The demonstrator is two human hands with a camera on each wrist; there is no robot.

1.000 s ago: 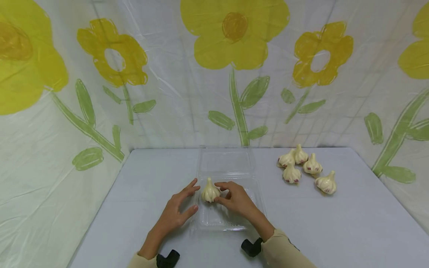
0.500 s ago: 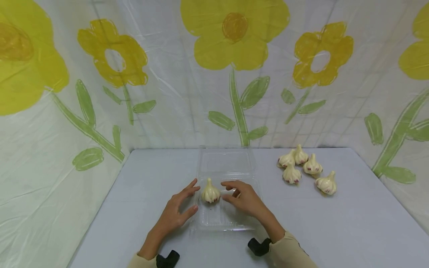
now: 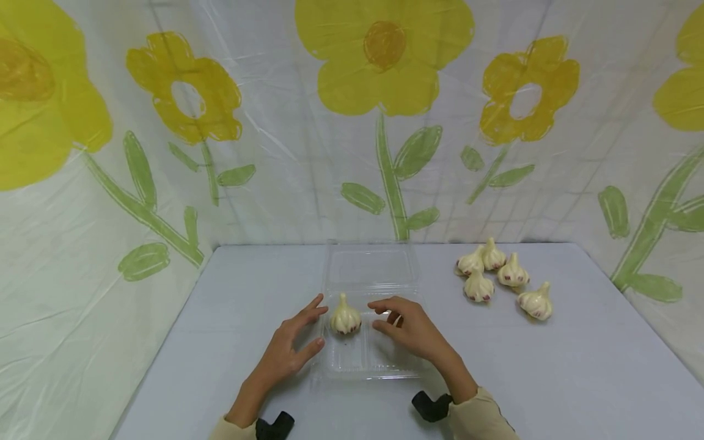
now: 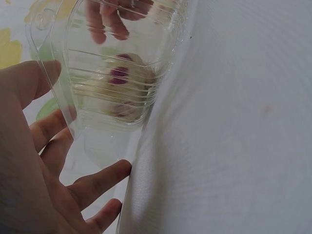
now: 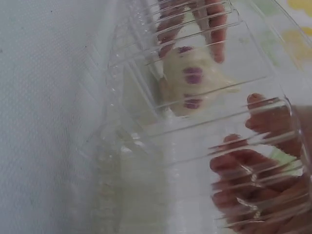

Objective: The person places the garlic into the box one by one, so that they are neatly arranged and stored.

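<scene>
A garlic bulb (image 3: 346, 319) stands upright, neck up, in the left part of a clear plastic clamshell box (image 3: 379, 377). The box lies with its lid (image 3: 371, 267) folded back to the far side. My left hand (image 3: 287, 347) is at the box's left wall, thumb and fingers spread; in the left wrist view the thumb (image 4: 41, 80) meets the clear rim. To the right of the bulb and apart from it, my right hand (image 3: 411, 330) hovers over the box, fingers loosely bent, holding nothing. Purple patches mark the bulb (image 5: 192, 80) seen through the plastic wall.
Several more garlic bulbs (image 3: 478, 285) sit in a group at the back right of the white table (image 3: 522, 366), one (image 3: 536, 302) slightly apart. A flower-printed sheet (image 3: 275, 183) hangs behind the table. Black wrist-worn pieces (image 3: 431, 406) stick out near both sleeves.
My right hand has let go of the garlic bulb and drawn back to the right. The bulb stays standing in the box. My left hand has kept its place.
</scene>
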